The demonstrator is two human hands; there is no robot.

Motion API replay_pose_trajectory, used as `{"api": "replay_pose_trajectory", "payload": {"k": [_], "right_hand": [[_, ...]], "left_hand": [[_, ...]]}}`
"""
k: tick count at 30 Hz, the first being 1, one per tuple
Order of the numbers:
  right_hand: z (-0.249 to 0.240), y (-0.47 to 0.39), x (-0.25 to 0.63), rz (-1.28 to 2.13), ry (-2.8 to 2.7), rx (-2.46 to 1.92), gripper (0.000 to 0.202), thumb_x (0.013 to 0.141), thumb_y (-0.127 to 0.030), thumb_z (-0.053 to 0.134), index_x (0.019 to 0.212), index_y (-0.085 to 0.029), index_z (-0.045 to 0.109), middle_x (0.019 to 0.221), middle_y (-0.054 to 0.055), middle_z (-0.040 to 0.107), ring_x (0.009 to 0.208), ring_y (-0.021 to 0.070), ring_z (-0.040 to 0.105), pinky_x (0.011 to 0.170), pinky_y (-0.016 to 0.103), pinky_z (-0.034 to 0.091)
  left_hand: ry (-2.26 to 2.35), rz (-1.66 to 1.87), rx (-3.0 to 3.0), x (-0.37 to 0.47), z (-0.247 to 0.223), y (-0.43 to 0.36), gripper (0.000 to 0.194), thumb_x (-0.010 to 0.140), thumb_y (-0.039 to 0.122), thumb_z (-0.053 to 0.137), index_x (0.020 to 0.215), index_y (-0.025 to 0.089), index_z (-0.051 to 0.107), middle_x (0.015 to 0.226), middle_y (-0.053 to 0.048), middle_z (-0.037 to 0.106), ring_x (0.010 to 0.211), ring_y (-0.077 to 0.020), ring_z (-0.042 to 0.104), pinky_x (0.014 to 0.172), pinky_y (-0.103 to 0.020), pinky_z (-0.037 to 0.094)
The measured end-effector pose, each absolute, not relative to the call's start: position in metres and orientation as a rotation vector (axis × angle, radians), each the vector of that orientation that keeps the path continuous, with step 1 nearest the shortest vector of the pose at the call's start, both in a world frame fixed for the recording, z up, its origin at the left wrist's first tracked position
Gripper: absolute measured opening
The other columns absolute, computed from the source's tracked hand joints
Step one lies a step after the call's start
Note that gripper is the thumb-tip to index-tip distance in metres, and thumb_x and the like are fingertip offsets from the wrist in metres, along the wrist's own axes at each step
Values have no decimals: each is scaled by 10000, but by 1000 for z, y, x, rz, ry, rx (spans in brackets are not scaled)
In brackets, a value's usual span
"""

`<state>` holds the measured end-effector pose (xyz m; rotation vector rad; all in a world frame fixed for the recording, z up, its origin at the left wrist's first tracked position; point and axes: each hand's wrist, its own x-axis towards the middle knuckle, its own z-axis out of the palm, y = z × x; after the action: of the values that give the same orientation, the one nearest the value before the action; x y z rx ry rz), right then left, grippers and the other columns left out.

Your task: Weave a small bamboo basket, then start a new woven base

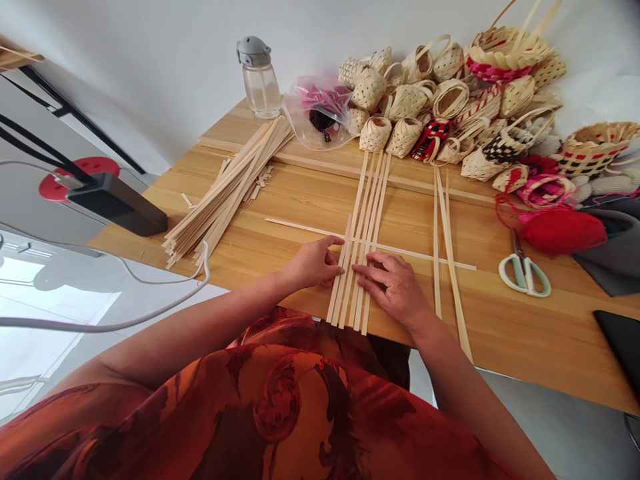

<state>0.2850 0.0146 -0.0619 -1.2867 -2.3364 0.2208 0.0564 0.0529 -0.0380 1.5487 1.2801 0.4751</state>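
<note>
Several pale flat strips (359, 293), which look like bamboo or wood, lie lengthwise side by side on the table, their near ends at its front edge. A single thin cross strip (425, 255) runs sideways through them. My left hand (314, 262) is at the left side of the group, its thumb and index finger on the leftmost strip and its other fingers curled. From the right, my right hand (393, 283) rests with fingers apart on the strips just below the crossing. Whether the cross strip goes over or under each one is too fine to tell.
A heap of loose strips (233, 190) lies left. Further strips (445, 260) and scissors (525, 270) are right. Small woven baskets (407, 137), a plastic bag (320, 117), a bottle (261, 83) and red yarn (563, 230) stand behind. A black power block (120, 203) with cables is at the left edge.
</note>
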Motion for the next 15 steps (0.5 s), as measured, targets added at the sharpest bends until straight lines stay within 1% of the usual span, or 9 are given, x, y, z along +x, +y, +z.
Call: {"api": "replay_pose_trajectory", "payload": {"k": [10, 15], "right_hand": [[-60, 14, 284, 240, -2341, -1298, 284, 942, -416, 593, 1183, -339, 721, 1227, 59, 634, 1129, 264, 555, 959, 446, 446], [-60, 15, 284, 247, -2326, -1284, 278, 942, -420, 592, 1170, -334, 726, 1225, 58, 634, 1128, 258, 557, 968, 443, 445]], "left_hand": [[1292, 436, 1598, 59, -34, 53, 576, 780, 147, 671, 1323, 186, 483, 629, 80, 621, 484, -111, 624, 569, -233, 510], [1314, 426, 1733, 58, -30, 54, 553, 785, 170, 678, 1312, 172, 508, 633, 67, 620, 550, -119, 620, 646, -248, 507]]}}
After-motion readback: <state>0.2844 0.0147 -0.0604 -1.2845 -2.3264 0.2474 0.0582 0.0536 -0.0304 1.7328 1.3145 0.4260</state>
